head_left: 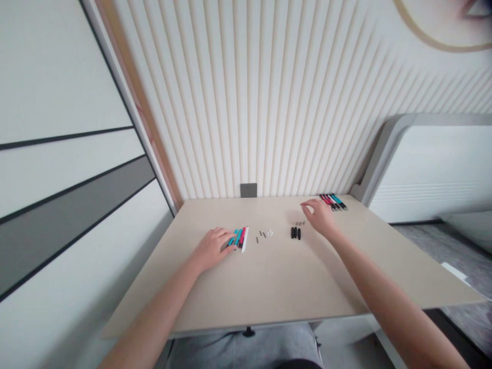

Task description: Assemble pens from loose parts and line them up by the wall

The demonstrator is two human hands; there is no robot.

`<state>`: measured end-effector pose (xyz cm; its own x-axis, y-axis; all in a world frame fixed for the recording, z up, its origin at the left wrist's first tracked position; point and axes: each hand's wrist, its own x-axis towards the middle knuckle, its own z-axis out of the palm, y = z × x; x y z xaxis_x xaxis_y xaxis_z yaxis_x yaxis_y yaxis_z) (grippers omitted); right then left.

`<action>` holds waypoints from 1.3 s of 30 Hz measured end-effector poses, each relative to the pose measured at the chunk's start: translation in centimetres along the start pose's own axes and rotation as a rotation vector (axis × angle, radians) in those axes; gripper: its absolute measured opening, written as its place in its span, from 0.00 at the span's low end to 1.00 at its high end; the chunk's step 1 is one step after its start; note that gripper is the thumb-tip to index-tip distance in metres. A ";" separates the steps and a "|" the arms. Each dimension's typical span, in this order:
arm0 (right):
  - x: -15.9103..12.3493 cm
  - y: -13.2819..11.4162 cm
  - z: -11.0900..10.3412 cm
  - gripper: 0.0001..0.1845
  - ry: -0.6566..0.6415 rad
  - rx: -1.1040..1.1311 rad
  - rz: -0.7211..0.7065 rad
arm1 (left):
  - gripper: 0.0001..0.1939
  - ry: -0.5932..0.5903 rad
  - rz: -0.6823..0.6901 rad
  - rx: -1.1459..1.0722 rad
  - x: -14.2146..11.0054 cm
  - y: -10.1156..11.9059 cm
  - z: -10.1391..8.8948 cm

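My left hand rests at the left of the table, thumb and fingers closed around a teal pen barrel. Beside it lie another teal barrel, a pink barrel and a white strip-like piece. My right hand hovers over the table's right side with its fingertips pinched together; whatever they hold is too small to make out. Just below it are small metal pen tips and three black rubber grips. Small springs and white slivers lie mid-table.
Several finished-looking pens lie in a row at the table's back right corner. A ribbed wall with a dark socket closes off the back. A white cabinet stands left, a bed headboard right.
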<state>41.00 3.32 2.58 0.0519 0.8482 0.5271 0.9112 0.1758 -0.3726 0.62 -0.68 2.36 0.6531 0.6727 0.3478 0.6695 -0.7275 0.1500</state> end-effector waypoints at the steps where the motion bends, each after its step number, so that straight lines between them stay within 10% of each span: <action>1: -0.2 -1.6 0.4 0.15 0.012 0.004 -0.051 | 0.15 -0.002 0.005 0.004 -0.1 0.0 -0.1; 6: -1.7 -4.8 3.0 0.16 0.075 0.136 -0.046 | 0.12 0.013 -0.013 0.017 -0.4 -0.7 -0.1; 17: -3.6 -0.6 2.0 0.13 0.018 0.012 0.070 | 0.12 0.022 -0.091 0.033 -0.9 -2.4 0.2; 27: -5.6 -8.9 4.2 0.13 -0.199 -0.027 -0.317 | 0.12 0.042 -0.095 0.158 -0.8 -1.8 0.3; 39: -6.3 -10.3 3.8 0.14 -0.234 -0.007 -0.495 | 0.15 0.051 -0.026 0.289 -0.4 -1.5 -0.5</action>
<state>29.77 -1.91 0.22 -0.4751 0.7539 0.4537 0.8066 0.5792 -0.1177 -0.81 0.08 2.45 0.6204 0.6777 0.3947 0.7637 -0.6366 -0.1073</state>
